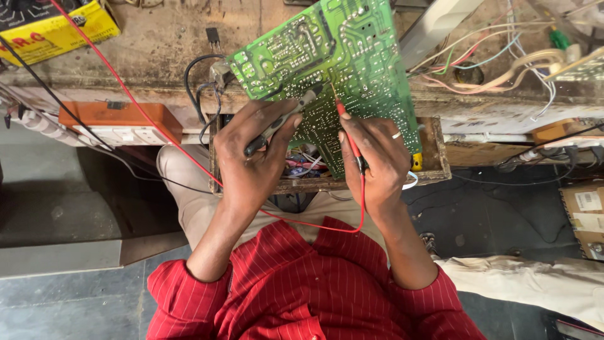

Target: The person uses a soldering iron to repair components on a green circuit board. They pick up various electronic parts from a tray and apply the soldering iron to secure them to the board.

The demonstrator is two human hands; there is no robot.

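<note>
Gripping a black probe (pixel 280 123) in my left hand (pixel 255 157) and a red probe (pixel 348 135) in my right hand (pixel 377 160), fingers clamped, I press both tips onto the green circuit board (pixel 340 56) leaning above an open wooden drawer (pixel 434 170) of tangled wires; farther left lies a yellow box (pixel 60 31).

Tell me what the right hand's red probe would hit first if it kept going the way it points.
The right hand aims its red probe up and slightly left; its tip already appears to rest on the solder side of the green circuit board, so it meets the board first. Contact depth is hard to confirm.
</note>
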